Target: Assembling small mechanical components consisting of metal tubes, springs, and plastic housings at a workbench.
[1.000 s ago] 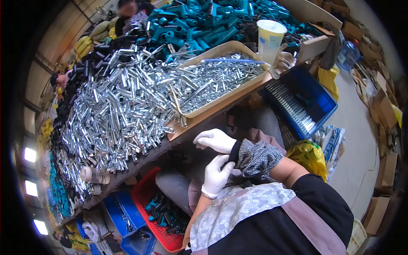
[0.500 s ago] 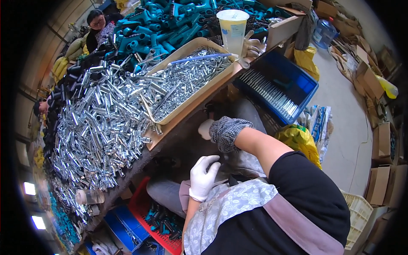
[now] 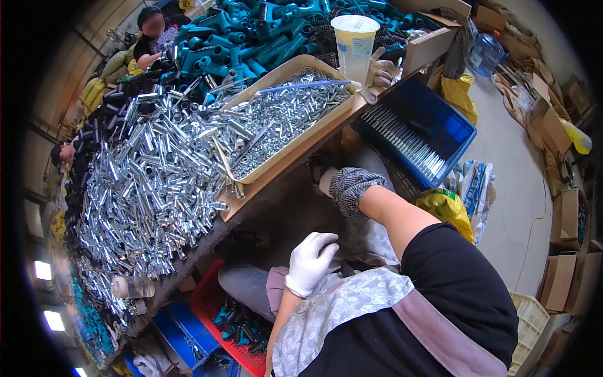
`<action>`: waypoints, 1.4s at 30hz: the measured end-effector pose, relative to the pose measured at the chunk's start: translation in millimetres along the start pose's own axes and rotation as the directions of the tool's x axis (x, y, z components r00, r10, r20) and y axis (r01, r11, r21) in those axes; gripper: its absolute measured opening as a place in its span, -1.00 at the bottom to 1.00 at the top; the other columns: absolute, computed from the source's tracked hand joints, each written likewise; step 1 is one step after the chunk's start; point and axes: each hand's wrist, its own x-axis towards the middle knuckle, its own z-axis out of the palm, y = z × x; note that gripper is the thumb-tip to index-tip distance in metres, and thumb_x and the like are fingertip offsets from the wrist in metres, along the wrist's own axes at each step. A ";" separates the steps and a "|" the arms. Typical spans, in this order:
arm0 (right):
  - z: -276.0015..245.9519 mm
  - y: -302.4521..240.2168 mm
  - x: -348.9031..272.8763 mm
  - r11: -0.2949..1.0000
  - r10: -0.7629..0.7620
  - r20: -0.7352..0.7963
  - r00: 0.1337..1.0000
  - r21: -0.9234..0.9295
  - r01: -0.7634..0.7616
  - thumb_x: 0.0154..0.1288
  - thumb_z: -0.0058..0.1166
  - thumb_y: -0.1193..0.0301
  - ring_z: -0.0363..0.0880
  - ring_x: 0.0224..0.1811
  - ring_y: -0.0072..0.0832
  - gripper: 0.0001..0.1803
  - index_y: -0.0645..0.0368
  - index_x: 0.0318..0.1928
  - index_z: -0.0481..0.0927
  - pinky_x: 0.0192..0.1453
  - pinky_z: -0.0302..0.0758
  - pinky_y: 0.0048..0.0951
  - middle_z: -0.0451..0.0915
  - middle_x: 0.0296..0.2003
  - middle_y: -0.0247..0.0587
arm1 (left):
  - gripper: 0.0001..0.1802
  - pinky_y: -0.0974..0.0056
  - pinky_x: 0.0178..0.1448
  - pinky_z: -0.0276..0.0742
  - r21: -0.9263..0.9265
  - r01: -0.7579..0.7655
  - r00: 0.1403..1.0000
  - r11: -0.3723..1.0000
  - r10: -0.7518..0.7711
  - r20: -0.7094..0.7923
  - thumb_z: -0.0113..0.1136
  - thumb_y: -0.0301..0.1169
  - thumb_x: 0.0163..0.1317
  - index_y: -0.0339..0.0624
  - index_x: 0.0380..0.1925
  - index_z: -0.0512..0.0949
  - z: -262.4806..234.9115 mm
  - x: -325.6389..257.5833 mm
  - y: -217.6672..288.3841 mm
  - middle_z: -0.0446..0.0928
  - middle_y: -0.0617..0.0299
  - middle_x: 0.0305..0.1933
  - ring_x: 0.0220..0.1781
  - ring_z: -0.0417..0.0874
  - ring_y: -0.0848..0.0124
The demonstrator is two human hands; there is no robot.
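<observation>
My left hand [image 3: 311,264], in a white glove, hovers over my lap by the patterned grey apron [image 3: 342,300]. Its fingers are loosely bent with the thumb a little apart, and I see nothing in them. My right hand [image 3: 326,181], gloved in white below a checked sleeve cuff [image 3: 355,191], reaches down beside the table's edge. Its fingers are hidden, so what they hold cannot be seen. Nearest to it on the table is a shallow cream tray [image 3: 294,149] full of small metal parts, with a blue-purple strip [image 3: 304,86] lying across it.
Loose metal sleeves [image 3: 147,188] and teal plastic handles [image 3: 242,47] cover the table. A lidded cup [image 3: 354,53] and glove [image 3: 382,72] stand behind the tray. A blue crate [image 3: 461,147] of metal rods is at right; a red basket [image 3: 204,295] sits below left.
My right hand has drawn lower and farther out of sight beside the table edge. My left hand has shifted slightly right and turned. The view has moved a little.
</observation>
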 end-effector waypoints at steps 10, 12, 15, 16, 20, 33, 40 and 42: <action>9.8 3.5 -10.1 1.000 -0.005 0.015 1.000 -0.004 0.005 0.28 0.13 0.38 0.68 0.08 -0.08 -0.67 0.20 0.01 0.74 0.13 0.58 -0.18 0.72 0.01 -0.02 | -0.78 0.17 -0.06 0.61 -0.016 0.010 0.996 1.000 -0.009 0.088 0.28 -0.35 0.25 -0.17 -0.15 0.67 11.3 -4.1 -6.3 0.65 0.06 -0.17 -0.14 0.71 0.07; 11.1 3.2 -10.7 1.000 -0.009 0.021 1.000 -0.011 0.009 0.28 0.13 0.38 0.68 0.09 -0.08 -0.66 0.20 0.02 0.74 0.12 0.58 -0.18 0.72 0.01 -0.02 | -0.77 0.18 -0.05 0.61 -0.020 0.026 0.996 0.999 -0.024 0.090 0.26 -0.37 0.25 -0.20 -0.14 0.68 11.4 -3.7 -5.1 0.65 0.05 -0.17 -0.14 0.71 0.09; 12.7 2.2 -12.2 1.000 -0.012 0.030 0.999 -0.022 0.013 0.29 0.12 0.38 0.68 0.10 -0.09 -0.66 0.18 0.03 0.73 0.12 0.59 -0.18 0.71 0.02 -0.02 | -0.76 0.18 -0.03 0.61 -0.020 0.043 0.994 0.999 -0.041 0.105 0.25 -0.37 0.25 -0.22 -0.13 0.68 11.9 -2.3 -3.7 0.65 0.04 -0.17 -0.14 0.72 0.11; 12.5 1.9 -12.5 0.999 -0.016 0.028 0.999 -0.027 0.017 0.29 0.12 0.38 0.68 0.10 -0.09 -0.66 0.18 0.03 0.73 0.12 0.59 -0.17 0.71 0.02 -0.02 | -0.76 0.18 -0.04 0.61 -0.024 0.043 0.993 0.999 -0.040 0.112 0.25 -0.36 0.25 -0.21 -0.12 0.68 12.4 -1.8 -3.8 0.64 0.04 -0.17 -0.14 0.72 0.10; 9.3 -0.5 -17.0 0.998 -0.031 0.027 0.999 -0.046 0.032 0.30 0.12 0.37 0.68 0.12 -0.10 -0.66 0.16 0.04 0.73 0.12 0.59 -0.17 0.71 0.03 -0.03 | -0.75 0.17 -0.03 0.60 -0.035 0.037 0.992 0.999 -0.032 0.124 0.24 -0.35 0.26 -0.21 -0.12 0.68 17.0 0.8 -6.4 0.64 0.03 -0.17 -0.14 0.71 0.10; 38.1 -0.1 1.7 0.998 0.008 -0.007 1.000 -0.069 -0.009 0.28 0.04 0.37 0.71 0.07 -0.16 -0.65 0.12 0.00 0.77 0.11 0.60 -0.17 0.74 -0.01 -0.09 | -0.74 0.16 0.05 0.59 -0.080 -0.063 0.996 0.995 0.057 -0.072 0.25 -0.32 0.29 -0.24 -0.12 0.66 20.4 32.0 -8.7 0.64 0.00 -0.12 -0.06 0.69 0.04; 51.1 2.8 2.5 0.984 -0.093 -0.027 0.995 -0.154 0.088 0.30 0.04 0.34 0.73 0.00 -0.17 -0.67 0.12 -0.02 0.77 0.05 0.62 -0.19 0.75 -0.09 -0.09 | -0.44 0.01 0.31 0.47 0.232 0.029 1.000 0.972 -0.027 -0.008 0.14 0.07 0.33 -0.10 0.13 0.59 40.4 93.2 -4.7 0.53 -0.06 0.16 0.22 0.55 -0.05; 48.2 2.9 2.0 0.980 -0.109 -0.029 0.994 -0.171 0.103 0.31 0.04 0.33 0.74 -0.03 -0.17 -0.67 0.12 -0.03 0.77 0.04 0.62 -0.20 0.76 -0.12 -0.09 | -0.54 0.02 0.29 0.47 0.125 0.073 0.992 0.990 -0.085 0.098 0.12 -0.02 0.33 -0.13 -0.05 0.70 42.2 103.1 -4.5 0.62 -0.03 0.02 0.17 0.56 -0.04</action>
